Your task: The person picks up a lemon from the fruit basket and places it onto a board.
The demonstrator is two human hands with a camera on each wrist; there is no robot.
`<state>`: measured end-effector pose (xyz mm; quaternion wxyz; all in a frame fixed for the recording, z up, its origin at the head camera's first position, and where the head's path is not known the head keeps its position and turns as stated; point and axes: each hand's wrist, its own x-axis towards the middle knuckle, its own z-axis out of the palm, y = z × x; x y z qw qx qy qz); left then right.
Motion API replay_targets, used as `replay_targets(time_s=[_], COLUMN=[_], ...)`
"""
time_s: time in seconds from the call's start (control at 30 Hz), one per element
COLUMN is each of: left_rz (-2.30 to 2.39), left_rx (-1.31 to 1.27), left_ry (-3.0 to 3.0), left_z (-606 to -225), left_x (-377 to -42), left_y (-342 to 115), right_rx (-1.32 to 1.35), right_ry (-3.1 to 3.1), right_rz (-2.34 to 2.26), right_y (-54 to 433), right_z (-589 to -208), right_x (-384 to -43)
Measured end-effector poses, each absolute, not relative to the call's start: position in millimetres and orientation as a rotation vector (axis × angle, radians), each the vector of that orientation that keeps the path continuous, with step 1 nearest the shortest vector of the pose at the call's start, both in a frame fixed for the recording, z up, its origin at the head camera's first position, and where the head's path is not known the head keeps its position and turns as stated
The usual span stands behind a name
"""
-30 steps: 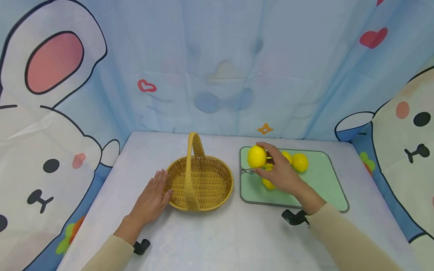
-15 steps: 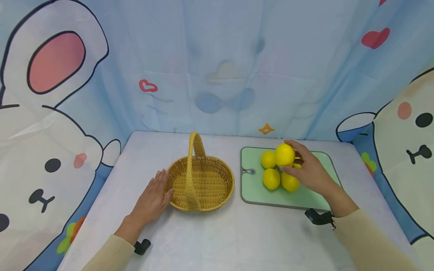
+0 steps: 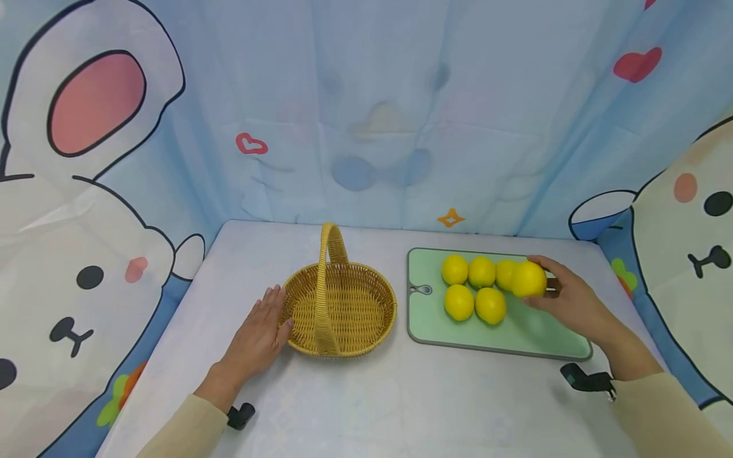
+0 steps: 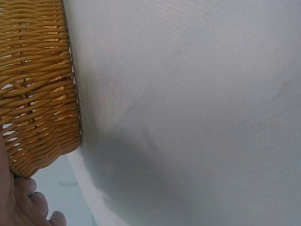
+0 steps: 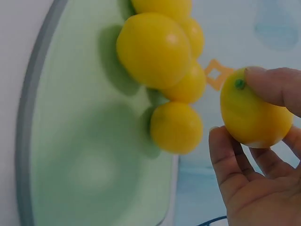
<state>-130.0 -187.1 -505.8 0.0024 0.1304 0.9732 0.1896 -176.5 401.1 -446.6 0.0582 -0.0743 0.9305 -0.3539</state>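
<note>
My right hand (image 3: 581,308) holds a yellow lemon (image 3: 529,278) between thumb and fingertips, above the right part of a green cutting board (image 3: 538,334). In the right wrist view, the held lemon (image 5: 251,115) shows a small green stem end beside the thumb. Several more lemons (image 3: 481,272) sit in two rows on the board, to the left of that hand. On the left, my left hand (image 3: 256,334) rests with straight fingers against the left side of a woven basket (image 3: 357,312) with a tall handle. Its wicker wall (image 4: 40,89) shows close up in the left wrist view.
The board lies to the right of the basket, on a white-covered table (image 3: 366,407). A grey spoon-like mark (image 3: 420,289) is at the board's left edge. Behind the table hangs a light blue printed curtain (image 3: 378,76).
My right hand has carried the lemon rightward from the board's left end, past the row, and lower toward the board. The left hand has stayed at the basket.
</note>
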Motion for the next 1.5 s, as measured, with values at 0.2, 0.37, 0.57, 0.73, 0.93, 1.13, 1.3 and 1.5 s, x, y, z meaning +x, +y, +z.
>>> replay_targets(time_s=[0.2, 0.37, 0.57, 0.73, 0.93, 1.13, 1.3, 1.5], left_rz=[0.6, 0.606, 0.605, 0.612, 0.621, 0.612, 0.615, 0.612], left_rx=[0.434, 0.445, 0.439, 0.438, 0.442, 0.431, 0.428, 0.425], left_ry=[3.071, 3.081, 3.075, 3.075, 3.079, 3.085, 3.081, 3.079], left_z=[-505.5, -506.0, -505.4, -504.8, -504.1, -506.0, -506.2, -506.6], left_x=[-129.9, -129.9, -130.1, -129.3, -128.2, -128.8, -128.9, -129.0], left_y=[-186.4, -185.9, -184.7, -184.7, -184.7, -184.8, -185.5, -185.7], right_rx=[-0.171, -0.14, -0.126, -0.136, -0.142, -0.144, -0.145, -0.144], right_ry=[2.728, 2.697, 2.669, 2.639, 2.633, 2.615, 2.602, 2.594], right_rz=[-1.006, -0.966, -0.97, -1.003, -1.004, -1.017, -1.021, -1.021], right_y=[417.0, 423.6, 426.4, 422.8, 419.2, 417.7, 417.4, 418.8], right_z=[-467.8, -484.8, -497.6, -500.4, -500.5, -499.9, -499.8, -500.0], right_x=[-170.6, -170.6, -169.6, -169.1, -169.3, -170.6, -170.9, -169.7])
